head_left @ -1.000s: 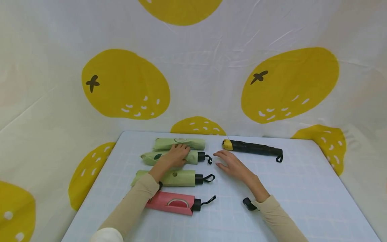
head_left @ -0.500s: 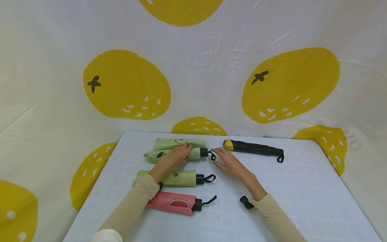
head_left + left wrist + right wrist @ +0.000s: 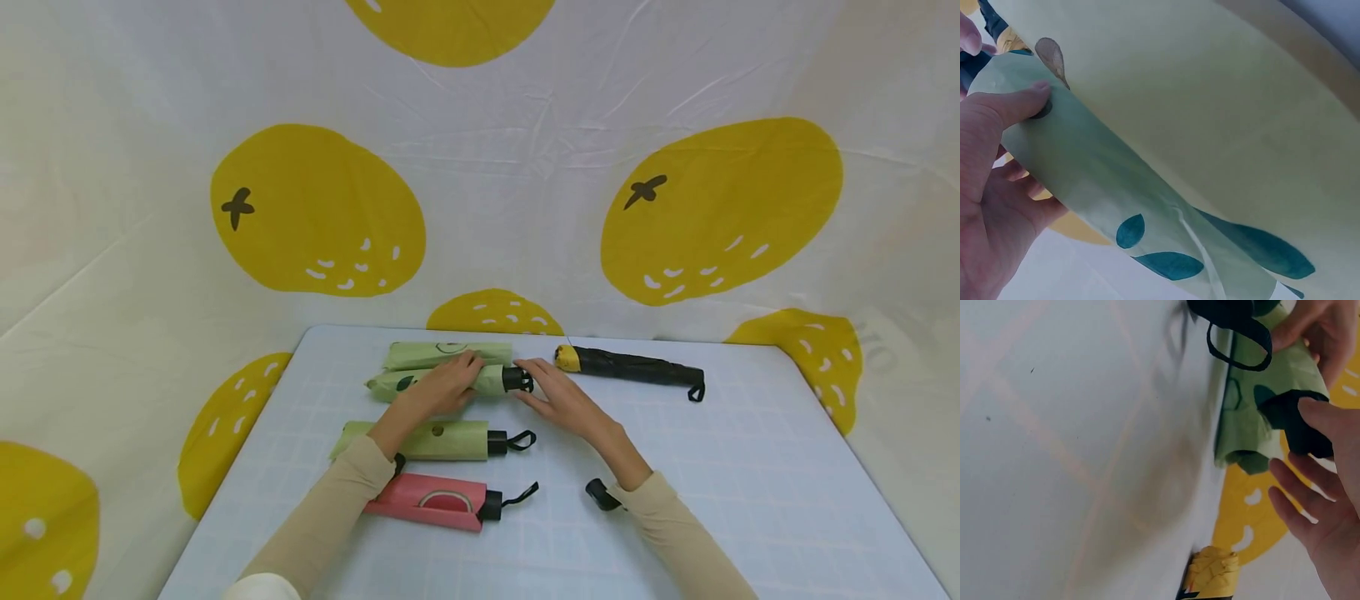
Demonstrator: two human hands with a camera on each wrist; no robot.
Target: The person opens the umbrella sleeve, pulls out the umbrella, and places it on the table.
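Observation:
My left hand (image 3: 442, 389) grips a light green folding umbrella (image 3: 491, 381) in its printed sleeve. In the left wrist view the thumb lies across the sleeve and the fingers are partly hidden beneath it. At the umbrella's black handle (image 3: 1307, 428) my right hand (image 3: 564, 402) has its thumb on one side and its fingertips on the other, the other fingers spread. Behind it lies another green umbrella (image 3: 412, 356). Nearer to me are a third green umbrella (image 3: 457, 446) and a pink one (image 3: 427, 500) with a watermelon print, partly covered by my left sleeve.
A black umbrella with a yellow end (image 3: 637, 367) lies at the back right of the white table (image 3: 750, 483). A curtain (image 3: 510, 192) printed with yellow fruit rises behind the table's far edge. Black wrist straps show at both cuffs.
My left hand has shifted the second green umbrella rightward and slightly away from me. My right hand has moved left until its thumb and fingers flank the black handle. The other umbrellas stay put.

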